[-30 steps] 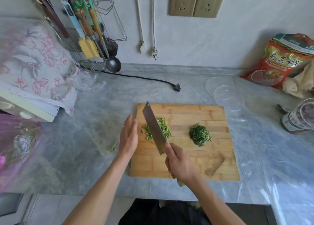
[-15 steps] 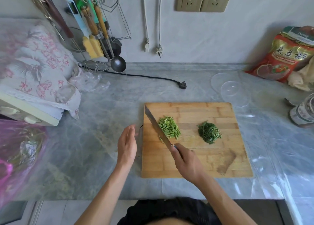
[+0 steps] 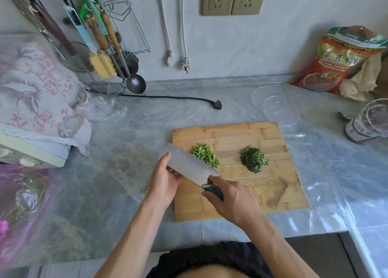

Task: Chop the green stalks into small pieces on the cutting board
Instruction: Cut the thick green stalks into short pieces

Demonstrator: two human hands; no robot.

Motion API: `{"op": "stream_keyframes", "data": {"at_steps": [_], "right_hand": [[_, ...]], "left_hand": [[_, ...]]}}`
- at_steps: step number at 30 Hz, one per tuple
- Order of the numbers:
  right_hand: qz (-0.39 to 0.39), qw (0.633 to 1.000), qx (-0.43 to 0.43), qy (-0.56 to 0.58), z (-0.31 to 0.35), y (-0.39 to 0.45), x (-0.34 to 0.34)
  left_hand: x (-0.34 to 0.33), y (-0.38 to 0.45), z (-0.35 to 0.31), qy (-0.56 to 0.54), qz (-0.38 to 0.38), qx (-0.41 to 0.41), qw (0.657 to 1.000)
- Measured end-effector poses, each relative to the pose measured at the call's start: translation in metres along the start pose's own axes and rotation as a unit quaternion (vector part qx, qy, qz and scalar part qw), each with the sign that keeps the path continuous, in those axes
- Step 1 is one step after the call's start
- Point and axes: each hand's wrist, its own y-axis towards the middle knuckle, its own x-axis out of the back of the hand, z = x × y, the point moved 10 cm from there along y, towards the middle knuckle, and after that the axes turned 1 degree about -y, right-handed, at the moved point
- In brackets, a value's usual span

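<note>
Head view: kitchen counter, chopping nearly done.
Stalks: green stalks point(image 3: 204, 155) lie cut in a pile on cutting board point(image 3: 231, 134), just beside cleaver point(image 3: 189, 166); darker chopped greens point(image 3: 253, 159) apart to the right.
Handling: bits look light, loose, likely to scatter; gather w/ blade flat.
R hand: right hand point(image 3: 233, 201) wrapped round handle.
L hand: left hand point(image 3: 165, 178) pinches tilted blade, thumb on top.
</note>
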Motion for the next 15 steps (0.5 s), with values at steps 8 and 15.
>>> {"op": "stream_keyframes", "data": {"at_steps": [8,15], "right_hand": [[-0.012,0.836,-0.277,0.473,-0.058,-0.027,0.005],[-0.039,0.827,-0.323,0.458,-0.103,-0.045,0.026]], "left_hand": [[-0.037,-0.003,0.024,0.15,0.043,-0.009,0.988],[-0.072,-0.004,0.032,0.28,0.062,-0.044,0.957]]}}
